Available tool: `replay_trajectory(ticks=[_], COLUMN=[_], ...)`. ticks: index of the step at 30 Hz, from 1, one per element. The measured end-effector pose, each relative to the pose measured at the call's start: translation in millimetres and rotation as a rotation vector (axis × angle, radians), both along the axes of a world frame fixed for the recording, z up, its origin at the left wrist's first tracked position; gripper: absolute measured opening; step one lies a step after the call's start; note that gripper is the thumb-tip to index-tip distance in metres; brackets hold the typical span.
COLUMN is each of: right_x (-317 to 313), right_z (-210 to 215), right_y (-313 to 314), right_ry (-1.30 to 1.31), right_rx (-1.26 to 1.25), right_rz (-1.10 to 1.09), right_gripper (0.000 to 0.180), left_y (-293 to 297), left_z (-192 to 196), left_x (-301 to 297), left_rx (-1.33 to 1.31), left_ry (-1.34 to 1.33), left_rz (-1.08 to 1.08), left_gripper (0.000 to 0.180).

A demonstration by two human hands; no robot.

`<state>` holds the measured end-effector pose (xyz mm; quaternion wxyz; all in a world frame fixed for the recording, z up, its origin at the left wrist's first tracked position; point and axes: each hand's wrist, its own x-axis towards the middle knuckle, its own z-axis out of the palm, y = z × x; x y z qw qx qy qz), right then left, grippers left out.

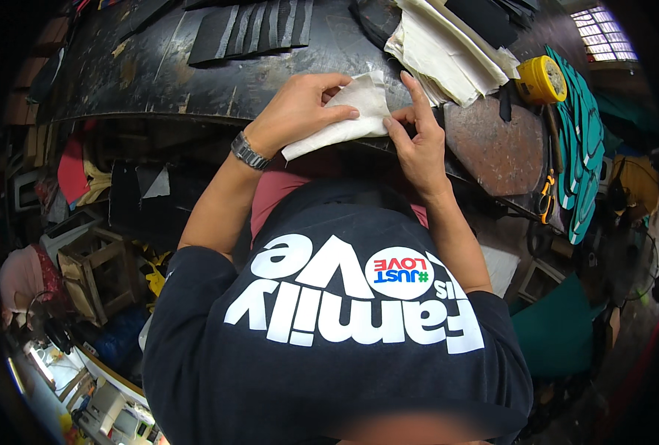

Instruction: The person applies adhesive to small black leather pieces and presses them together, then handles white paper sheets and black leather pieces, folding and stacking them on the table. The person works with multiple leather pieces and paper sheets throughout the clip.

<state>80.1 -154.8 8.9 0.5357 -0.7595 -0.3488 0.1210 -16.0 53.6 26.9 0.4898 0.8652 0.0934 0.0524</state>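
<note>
A small white piece of cloth (pixel 337 136) lies slanted across the near edge of the dark worktable (pixel 144 78). My left hand (pixel 307 107), with a watch at its wrist, grips it from the left, thumb on top and fingers curled over the far side. At the cloth's right edge, my right hand (pixel 421 144) pinches with the thumb and bent fingers while the index finger points up and away. Just beyond that hand sits a thick stack of white cloth pieces (pixel 448 48). Black strips with grey edges (pixel 259 33) lie in a row farther back.
Right of the stack are a brown worn board (pixel 496 144), a yellow tub (pixel 541 80), orange-handled snips (pixel 546 199) and layered teal pieces (pixel 581 141). A wooden stool (pixel 96 271) stands at left, near another person (pixel 29 278). A sewing machine (pixel 111 411) shows at lower left.
</note>
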Motion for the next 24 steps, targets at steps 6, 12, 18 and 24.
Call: replay_trajectory(ticks=[6,12,18,24], right_x=[-0.2,-0.8,-1.1,-0.9], right_z=[3.5,-1.0,-3.7,-0.1], right_y=[7.6,5.4,8.4,11.0], right_ry=[-0.089,-0.103,-0.21,-0.217], right_rx=[-0.062,-0.076,-0.111,-0.093], right_rz=[-0.022,-0.034,-0.047,-0.053], right_gripper=[0.071,0.069,0.069,0.068], left_y=[12.4,16.1,6.2,-3.7], left_z=[1.5,2.5,9.8,-5.9], left_x=[-1.3,-7.0,-15.9,-2.8], left_rx=[-0.014,-0.218,0.052,0.284], left_ry=[0.092,0.082,0.114,-0.146], left_rz=[-0.048,-0.191,-0.068,-0.1], left_gripper=[0.033,0.077,0.079,0.032])
